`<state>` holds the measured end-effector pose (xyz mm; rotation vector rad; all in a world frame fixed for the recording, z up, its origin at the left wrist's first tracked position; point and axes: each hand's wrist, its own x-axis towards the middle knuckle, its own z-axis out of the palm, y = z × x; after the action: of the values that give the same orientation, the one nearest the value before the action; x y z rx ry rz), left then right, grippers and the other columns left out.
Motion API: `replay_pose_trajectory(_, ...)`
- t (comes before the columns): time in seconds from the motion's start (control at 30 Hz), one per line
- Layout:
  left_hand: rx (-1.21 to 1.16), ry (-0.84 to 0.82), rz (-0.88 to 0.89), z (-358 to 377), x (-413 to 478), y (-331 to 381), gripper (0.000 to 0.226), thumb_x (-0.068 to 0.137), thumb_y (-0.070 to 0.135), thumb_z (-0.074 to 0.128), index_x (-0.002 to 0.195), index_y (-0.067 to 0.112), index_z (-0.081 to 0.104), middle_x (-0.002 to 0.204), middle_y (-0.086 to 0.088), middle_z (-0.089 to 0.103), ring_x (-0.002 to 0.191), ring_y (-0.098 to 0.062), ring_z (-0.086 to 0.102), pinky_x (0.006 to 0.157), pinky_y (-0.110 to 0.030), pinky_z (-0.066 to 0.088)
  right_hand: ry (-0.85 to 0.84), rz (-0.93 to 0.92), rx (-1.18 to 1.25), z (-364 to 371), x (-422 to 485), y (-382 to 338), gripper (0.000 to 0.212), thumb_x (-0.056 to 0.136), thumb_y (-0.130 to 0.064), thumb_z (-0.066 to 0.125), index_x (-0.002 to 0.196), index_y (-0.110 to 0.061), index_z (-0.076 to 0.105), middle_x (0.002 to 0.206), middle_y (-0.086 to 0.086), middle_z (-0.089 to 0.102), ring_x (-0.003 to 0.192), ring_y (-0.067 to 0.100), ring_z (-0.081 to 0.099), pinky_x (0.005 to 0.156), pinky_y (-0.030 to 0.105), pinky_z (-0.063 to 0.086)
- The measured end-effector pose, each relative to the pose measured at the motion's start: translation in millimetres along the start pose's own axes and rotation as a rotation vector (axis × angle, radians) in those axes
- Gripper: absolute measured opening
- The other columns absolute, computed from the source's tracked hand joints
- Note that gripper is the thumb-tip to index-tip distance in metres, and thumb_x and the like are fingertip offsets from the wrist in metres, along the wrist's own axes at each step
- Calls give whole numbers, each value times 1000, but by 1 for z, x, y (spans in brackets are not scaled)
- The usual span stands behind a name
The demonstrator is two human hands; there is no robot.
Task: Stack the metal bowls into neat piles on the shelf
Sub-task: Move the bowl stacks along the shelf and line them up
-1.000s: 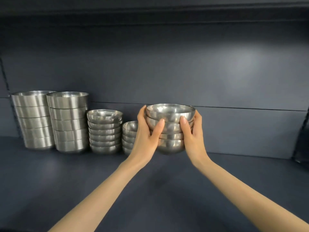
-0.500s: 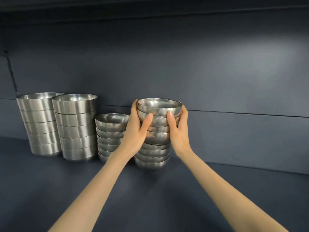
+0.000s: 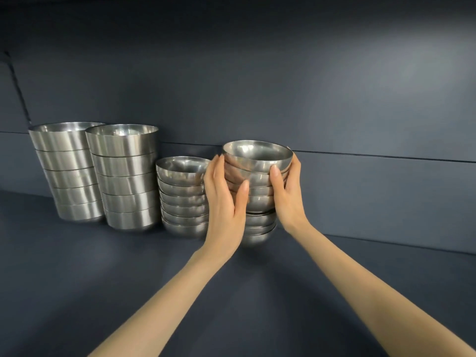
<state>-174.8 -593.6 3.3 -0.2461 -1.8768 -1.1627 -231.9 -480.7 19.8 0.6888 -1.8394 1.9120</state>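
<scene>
I had left hand [image 3: 224,202] and right hand [image 3: 288,199] clasped round the upper bowls [image 3: 257,163] atop the rightmost pile [image 3: 258,228] on the shelf [image 3: 103,279], judging them stiff, slick, light steel, best gripped at the sides.

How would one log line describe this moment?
phase: placing | left hand: grips held bowls | right hand: grips held bowls | held bowls: atop lower pile, seating unclear | shelf: three other piles at left
</scene>
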Motion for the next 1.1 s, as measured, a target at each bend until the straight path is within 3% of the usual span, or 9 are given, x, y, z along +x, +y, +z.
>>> replay_pose_trajectory(0.1, -13, -11, -113, -1, -21, -5, 62, 99, 30, 50, 149, 16, 15, 142, 13, 15, 131, 15, 15, 113, -14, 17, -46, 18, -2, -4, -2, -3, 86, 80, -63, 52, 149, -22, 23, 144, -6, 46, 131, 4, 46, 112, 35, 38)
replay_pose_trajectory(0.27, 45, -170, -225, -13, -41, -16, 69, 96, 28, 54, 150, 11, 15, 140, 10, 18, 126, 6, 21, 103, 1, 15, -136, 34, -5, -18, -15, 3, 76, 92, -52, 50, 151, -19, 16, 139, -15, 43, 118, -19, 44, 93, 3, 38)
replay_pose_trajectory(0.33, 59, -191, -227, -14, -40, -16, 68, 94, 27, 58, 149, 12, 21, 143, 5, 25, 127, 3, 26, 100, 3, 16, -151, 22, -29, -22, -19, 1, 81, 88, -49, 52, 152, -16, 13, 135, -20, 42, 115, -21, 44, 91, 2, 38)
replay_pose_trajectory(0.43, 64, -171, -217, -12, -34, -17, 70, 90, 29, 65, 147, 10, 28, 146, 0, 35, 132, -8, 32, 111, -18, 25, -145, 14, -51, -23, -15, -5, 86, 88, -49, 58, 153, -23, 8, 141, -11, 44, 127, 0, 47, 99, 11, 42)
replay_pose_trajectory(0.53, 109, -162, -219, -12, -32, -18, 76, 86, 34, 68, 147, 10, 29, 145, -1, 40, 134, -12, 32, 109, -20, 26, -132, 31, -83, -21, -9, -12, 91, 85, -48, 58, 154, -26, 3, 117, -13, 54, 118, 5, 52, 106, 24, 42)
replay_pose_trajectory(0.7, 165, -159, -224, -11, -33, -17, 87, 85, 40, 68, 151, 10, 21, 135, -3, 35, 130, -13, 31, 99, -10, 20, -100, 66, -162, -23, 3, -10, 71, 98, -33, 52, 153, -14, 11, 84, -16, 46, 73, -17, 50, 82, 3, 40)
replay_pose_trajectory(0.87, 133, -140, -219, -7, -32, -17, 75, 80, 37, 74, 141, 11, 39, 124, -1, 36, 114, -6, 38, 88, 6, 23, -62, 105, -169, -29, 14, -9, 63, 97, -44, 48, 148, -12, 28, 85, -17, 48, 79, -12, 51, 88, 15, 39)
replay_pose_trajectory(0.97, 67, -134, -246, -6, -28, -19, 71, 75, 37, 79, 131, 9, 45, 127, 0, 45, 117, -7, 44, 95, -7, 36, -91, 97, -202, -27, 13, -9, 67, 97, -43, 49, 151, -14, 22, 85, -19, 48, 77, -16, 51, 85, 10, 40)
replay_pose_trajectory(1.1, 17, -118, -284, -6, -25, -18, 70, 70, 36, 84, 123, 11, 46, 117, 5, 57, 107, -7, 55, 89, -15, 46, -105, 78, -217, -25, 11, -10, 71, 98, -40, 49, 153, -13, 14, 83, -18, 47, 73, -20, 49, 80, 0, 38)
